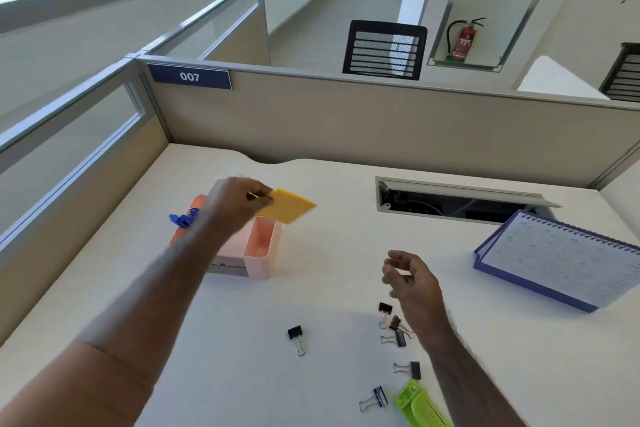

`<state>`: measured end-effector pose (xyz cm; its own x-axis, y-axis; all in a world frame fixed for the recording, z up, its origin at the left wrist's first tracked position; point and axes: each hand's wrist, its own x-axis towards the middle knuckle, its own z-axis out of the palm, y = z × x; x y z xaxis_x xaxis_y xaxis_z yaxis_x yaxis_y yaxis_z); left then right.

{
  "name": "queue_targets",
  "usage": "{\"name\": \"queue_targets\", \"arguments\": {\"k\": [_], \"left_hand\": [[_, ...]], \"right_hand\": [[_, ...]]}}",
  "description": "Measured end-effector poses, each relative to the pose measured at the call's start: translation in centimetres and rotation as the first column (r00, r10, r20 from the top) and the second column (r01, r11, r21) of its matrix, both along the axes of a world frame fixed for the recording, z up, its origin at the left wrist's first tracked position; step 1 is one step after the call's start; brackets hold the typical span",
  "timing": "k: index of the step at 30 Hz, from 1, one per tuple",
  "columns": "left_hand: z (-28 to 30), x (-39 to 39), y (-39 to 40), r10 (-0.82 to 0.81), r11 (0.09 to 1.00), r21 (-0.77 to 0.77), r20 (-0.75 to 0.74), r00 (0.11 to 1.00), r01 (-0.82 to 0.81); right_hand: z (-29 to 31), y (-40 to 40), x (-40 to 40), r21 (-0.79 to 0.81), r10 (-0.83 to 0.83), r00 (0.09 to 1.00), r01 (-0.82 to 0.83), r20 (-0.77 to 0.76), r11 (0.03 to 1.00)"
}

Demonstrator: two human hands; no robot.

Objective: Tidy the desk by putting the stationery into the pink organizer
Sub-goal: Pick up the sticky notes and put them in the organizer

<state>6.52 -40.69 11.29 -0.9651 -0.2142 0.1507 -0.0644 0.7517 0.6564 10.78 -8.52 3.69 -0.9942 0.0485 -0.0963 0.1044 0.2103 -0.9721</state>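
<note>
My left hand (239, 199) pinches a yellow sticky-note pad (290, 206) and holds it in the air just above the pink organizer (258, 258), which stands on the white desk (214, 357). Blue pens (183, 218) stick out of the organizer's far left side, partly hidden by my forearm. My right hand (410, 279) hovers over the desk with loosely curled fingers and holds nothing. Several black binder clips (393, 324) lie below it, one more clip (297, 338) lies apart to the left, and a green stapler (420, 406) sits at the bottom edge.
A spiral desk calendar (557, 258) lies at the right. An open cable hatch (460, 201) is set into the desk's far side. Beige partition walls (346, 121) close the desk at the back and left.
</note>
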Motion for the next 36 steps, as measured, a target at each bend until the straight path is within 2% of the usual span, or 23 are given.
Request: {"name": "queue_targets", "arguments": {"k": [3,6,9,14,19,26,32,36], "left_hand": [[0.2,-1.5,-2.4,0.019,0.977,-0.212,-0.053,0.998,-0.030],[-0.7,-2.3,-3.3,-0.041,0.912,-0.411,-0.051,0.998,0.016],[-2.1,-2.5,-3.2,-0.090,0.854,-0.517,-0.018,0.996,0.068],[-3.0,-3.2,-3.1,-0.073,0.845,-0.533,-0.050,0.996,0.035],[-2.9,-4.0,-4.3,-0.041,0.849,-0.527,-0.010,0.999,0.030],[-4.6,-4.2,-2.8,-0.059,0.837,-0.533,0.133,0.989,0.122],[-6.4,-4.1,-1.5,0.047,0.865,-0.486,0.326,0.944,0.124],[-6.4,-4.2,-1.5,0.069,0.877,-0.465,0.365,0.928,0.118]], "right_hand": [[-0.3,2.6,0.8,0.028,-0.039,0.999,0.038,0.017,0.999],[-0.3,4.5,1.6,0.048,-0.072,0.997,0.071,0.024,0.996],[0.0,5.5,2.3,0.055,-0.095,0.995,0.094,0.020,0.994],[0.4,6.4,3.2,0.090,-0.081,0.996,0.078,0.024,0.993],[0.8,7.1,3.6,0.096,-0.086,0.996,0.083,0.032,0.992],[0.6,7.0,3.7,0.089,-0.058,0.996,0.052,0.069,0.995],[0.3,6.8,3.7,0.097,-0.042,0.996,0.034,0.079,0.995],[0.2,7.1,3.9,0.100,-0.038,0.996,0.029,0.082,0.995]]}}
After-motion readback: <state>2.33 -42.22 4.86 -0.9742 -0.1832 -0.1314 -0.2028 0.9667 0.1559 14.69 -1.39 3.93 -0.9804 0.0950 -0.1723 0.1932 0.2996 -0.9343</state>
